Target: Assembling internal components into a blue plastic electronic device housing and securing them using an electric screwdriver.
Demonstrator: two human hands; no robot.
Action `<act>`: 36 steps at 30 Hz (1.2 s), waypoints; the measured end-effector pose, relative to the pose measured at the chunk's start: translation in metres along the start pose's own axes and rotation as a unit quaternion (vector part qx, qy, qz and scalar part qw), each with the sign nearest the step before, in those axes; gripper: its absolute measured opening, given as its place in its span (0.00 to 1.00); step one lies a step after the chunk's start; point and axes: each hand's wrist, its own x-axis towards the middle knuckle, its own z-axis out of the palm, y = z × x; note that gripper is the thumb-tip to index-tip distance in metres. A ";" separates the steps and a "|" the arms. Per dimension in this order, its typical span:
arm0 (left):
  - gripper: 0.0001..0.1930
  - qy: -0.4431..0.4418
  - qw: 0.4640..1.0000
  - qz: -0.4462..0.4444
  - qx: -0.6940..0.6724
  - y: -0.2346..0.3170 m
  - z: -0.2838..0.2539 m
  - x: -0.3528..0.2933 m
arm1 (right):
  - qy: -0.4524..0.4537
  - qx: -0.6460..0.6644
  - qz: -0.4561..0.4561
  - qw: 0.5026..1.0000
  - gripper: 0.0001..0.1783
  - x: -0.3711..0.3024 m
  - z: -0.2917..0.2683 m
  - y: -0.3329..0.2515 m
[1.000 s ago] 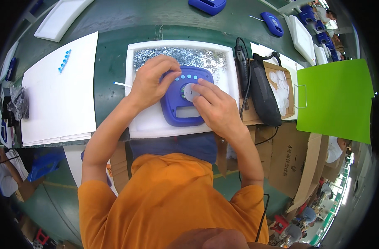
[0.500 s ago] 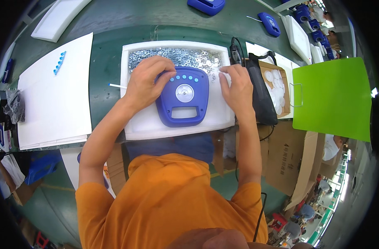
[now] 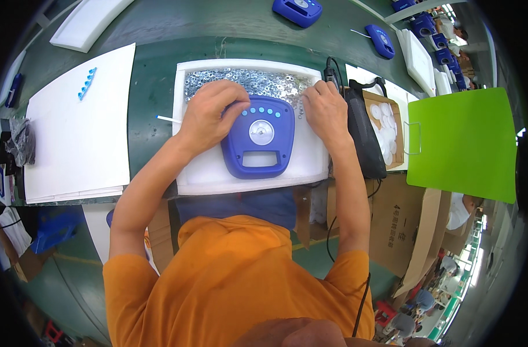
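A blue plastic housing (image 3: 241, 141) lies in a white foam tray (image 3: 246, 62), its handle opening toward me. It carries a round silver disc (image 3: 261, 132) and a row of light-blue round buttons (image 3: 261, 110). My left hand (image 3: 210, 114) is closed in a pinch at the housing's upper left corner; whatever lies between its fingertips is hidden. Small shiny metal nuts (image 3: 241, 80) cover the tray's far side. Over the right end of them, my right hand (image 3: 326, 111) has its fingers bunched downward, and their tips are too small to read.
A black pouch (image 3: 365, 136) and a box of white discs (image 3: 386, 124) stand to the right, beside a green panel (image 3: 460, 144). White sheets (image 3: 82, 139) with a blue button strip (image 3: 87, 84) lie left. A white stick (image 3: 168, 119) pokes out at the tray's left. Further blue housings (image 3: 298, 11) lie beyond.
My right hand has shifted slightly up, its thumb and fingers drawing together over the nuts. My left hand stays at the housing's corner. The whole view has moved a little.
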 end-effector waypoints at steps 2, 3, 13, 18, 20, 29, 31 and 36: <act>0.05 -0.001 1.000 0.012 0.012 -0.001 0.000 -0.001 | 0.020 0.036 0.031 0.999 0.04 -0.001 -0.002 0.001; 0.05 -0.001 1.000 0.011 0.012 -0.001 0.000 -0.001 | 0.039 0.072 0.064 0.995 0.03 -0.002 -0.003 0.003; 0.05 -0.015 0.999 0.037 0.021 -0.002 0.000 -0.001 | 0.009 0.182 0.144 0.973 0.05 -0.007 -0.009 0.013; 0.05 -0.020 0.999 0.037 0.027 -0.001 0.000 0.000 | 0.019 0.213 0.149 0.965 0.05 -0.007 -0.007 0.013; 0.05 -0.013 0.998 0.046 0.027 -0.001 -0.001 0.000 | 0.029 0.250 0.152 0.956 0.05 -0.008 -0.014 0.004; 0.06 -0.067 0.996 0.066 0.003 0.008 -0.001 -0.002 | 0.124 0.248 -0.044 0.960 0.06 -0.025 -0.045 -0.089; 0.07 -0.071 0.995 0.071 0.005 0.007 0.001 -0.002 | 0.117 0.219 -0.058 0.967 0.07 -0.028 -0.044 -0.095; 0.07 -0.070 0.994 0.083 0.021 0.006 0.002 -0.003 | 0.098 0.197 -0.123 0.968 0.07 -0.029 -0.042 -0.094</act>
